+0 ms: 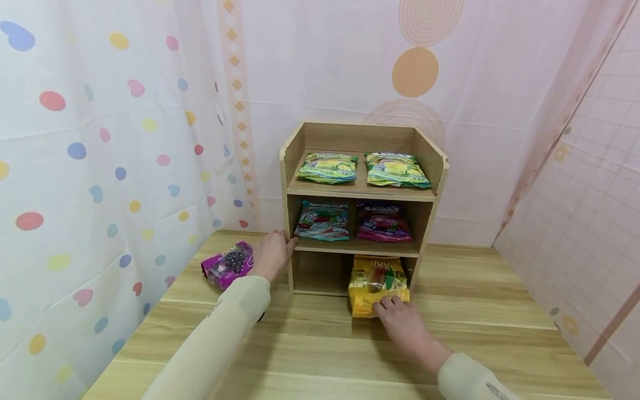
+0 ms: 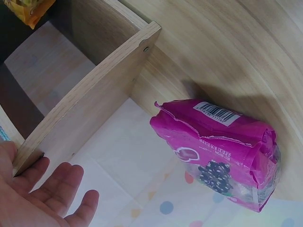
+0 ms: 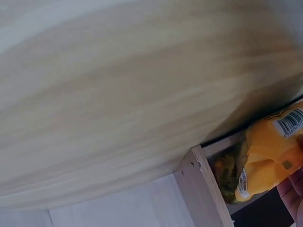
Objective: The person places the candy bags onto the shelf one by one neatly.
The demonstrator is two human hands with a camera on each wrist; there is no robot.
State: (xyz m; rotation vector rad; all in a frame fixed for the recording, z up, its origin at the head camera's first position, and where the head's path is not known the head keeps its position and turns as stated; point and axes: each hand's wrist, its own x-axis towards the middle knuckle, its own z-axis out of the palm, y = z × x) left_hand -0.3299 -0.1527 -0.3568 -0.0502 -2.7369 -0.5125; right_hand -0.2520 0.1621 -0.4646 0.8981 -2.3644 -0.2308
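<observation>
A small three-tier wooden shelf [image 1: 360,193] stands at the back of the table. My left hand [image 1: 272,255] holds the front edge of its left side panel, thumb at the front and fingers [image 2: 61,182] along the outer face. With my right hand [image 1: 402,325] I grip the near end of a yellow candy bag [image 1: 378,278], which lies partly inside the bottom tier on the right and sticks out in front. Only part of that hand shows in the right wrist view. A purple bag with a dark berry picture [image 2: 222,151] lies on the table left of the shelf.
Two green-and-yellow bags, one left [image 1: 328,168] and one right [image 1: 397,170], lie on the top tier. The middle tier holds a teal bag [image 1: 323,221] and a dark purple bag [image 1: 384,223]. Patterned curtains [image 1: 150,111] surround the wooden table [image 1: 310,355].
</observation>
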